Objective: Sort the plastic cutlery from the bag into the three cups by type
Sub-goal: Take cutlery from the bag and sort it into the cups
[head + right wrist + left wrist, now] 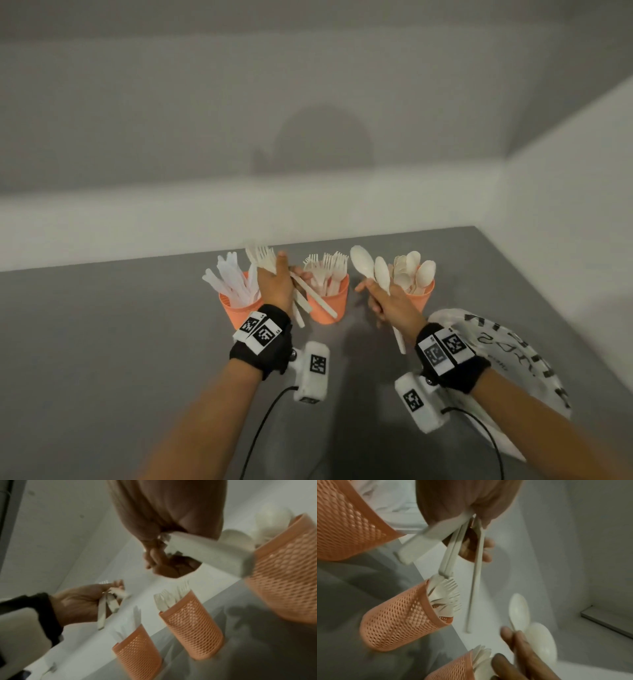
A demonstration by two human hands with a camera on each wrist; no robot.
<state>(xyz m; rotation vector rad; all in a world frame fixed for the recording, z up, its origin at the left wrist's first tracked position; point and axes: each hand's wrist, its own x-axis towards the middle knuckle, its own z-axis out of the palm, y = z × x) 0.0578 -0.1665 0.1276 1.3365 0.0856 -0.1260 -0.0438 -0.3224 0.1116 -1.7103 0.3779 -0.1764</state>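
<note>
We see 3 orange mesh cups on the gray table [102,342]: the left cup [236,313] holds knives, the middle cup [327,305] forks, the right cup [423,294] spoons. Our left hand [275,284] grips a bunch of forks [265,258]; our right hand [390,306] grips 2 spoons [371,269]. The bag [507,346] lies near right, its lettering unreadable.

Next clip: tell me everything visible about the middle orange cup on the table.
The middle cup is orange, apparently plastic, with a mesh-like perforated wall and a solid rim band, tapering slightly toward its base. It stands upright on the grey table between two matching cups. White plastic forks stand in it, tines up. In the head view the handles of the cutlery gripped by the left hand cross in front of it; whether they touch it cannot be told.
</note>
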